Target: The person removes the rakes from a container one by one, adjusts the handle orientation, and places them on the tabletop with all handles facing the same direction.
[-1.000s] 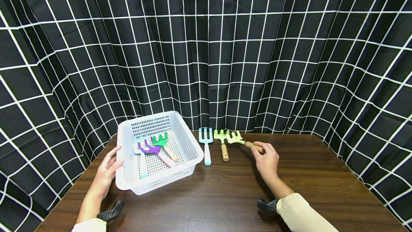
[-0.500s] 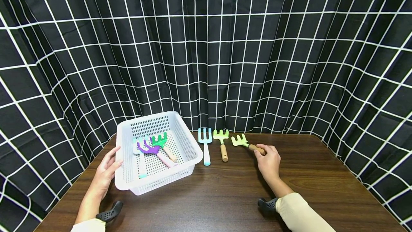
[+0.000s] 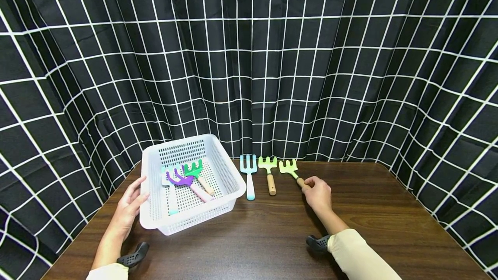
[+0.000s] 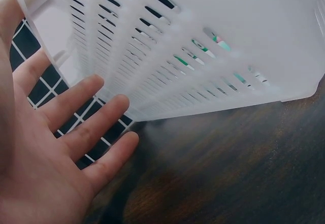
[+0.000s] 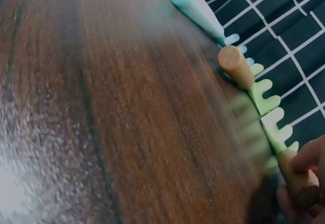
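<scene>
My right hand [image 3: 318,192] pinches the wooden handle [image 5: 292,176] of a light green hand rake [image 3: 288,167], its tines pointing away on the table. Just left of it lies a second light green hand rake [image 3: 267,164] with a wooden handle, then a blue hand fork [image 3: 248,165] with a white handle. My left hand [image 3: 129,206] touches the left side of a white plastic basket [image 3: 227,172], fingers extended and spread in the left wrist view. Inside the basket lie a purple rake [image 3: 182,179] with a pink handle, a green rake [image 3: 193,170] and a pale blue-and-white tool [image 3: 171,193].
A dark wooden table [image 3: 264,245] carries everything. Behind and at both sides hangs a black curtain [image 3: 295,77] with a white grid. The basket stands close to the blue fork's left side.
The right hand has drawn the held rake's head rightward from its neighbour, then swung the handle nearer and left, so the tines point more straight away. The left hand and basket stay put.
</scene>
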`<move>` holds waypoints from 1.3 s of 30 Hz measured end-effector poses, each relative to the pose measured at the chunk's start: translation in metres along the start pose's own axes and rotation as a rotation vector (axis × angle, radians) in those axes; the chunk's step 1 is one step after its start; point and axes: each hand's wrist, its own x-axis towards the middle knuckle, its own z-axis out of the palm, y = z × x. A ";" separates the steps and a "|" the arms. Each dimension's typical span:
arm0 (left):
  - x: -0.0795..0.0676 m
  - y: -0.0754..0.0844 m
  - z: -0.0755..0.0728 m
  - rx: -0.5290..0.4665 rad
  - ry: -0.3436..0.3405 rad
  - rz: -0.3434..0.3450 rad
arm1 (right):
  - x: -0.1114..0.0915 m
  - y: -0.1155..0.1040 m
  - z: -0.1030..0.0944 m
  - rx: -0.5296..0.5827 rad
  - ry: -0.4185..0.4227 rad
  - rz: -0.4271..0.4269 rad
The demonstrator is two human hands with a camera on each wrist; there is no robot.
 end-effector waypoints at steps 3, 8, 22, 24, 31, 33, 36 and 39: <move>0.001 -0.001 -0.001 0.001 0.001 -0.002 | 0.001 -0.003 0.000 -0.027 -0.037 0.019; 0.000 -0.001 -0.002 0.014 0.007 -0.004 | 0.005 -0.005 0.004 -0.088 -0.089 0.025; 0.000 0.000 -0.001 0.014 0.006 -0.019 | 0.005 -0.011 0.015 -0.064 -0.129 0.051; 0.000 -0.001 0.000 0.014 0.006 -0.021 | 0.005 -0.012 0.016 -0.060 -0.131 0.057; 0.001 0.000 0.000 0.032 0.004 -0.027 | 0.009 -0.013 0.018 -0.036 -0.137 0.069; 0.001 0.000 0.000 0.038 0.004 -0.028 | 0.010 -0.013 0.019 -0.031 -0.146 0.074; 0.001 0.000 0.000 0.041 0.001 -0.029 | 0.011 -0.014 0.020 -0.028 -0.157 0.085; 0.000 0.000 0.000 0.033 0.002 -0.027 | 0.012 -0.014 0.021 -0.028 -0.158 0.088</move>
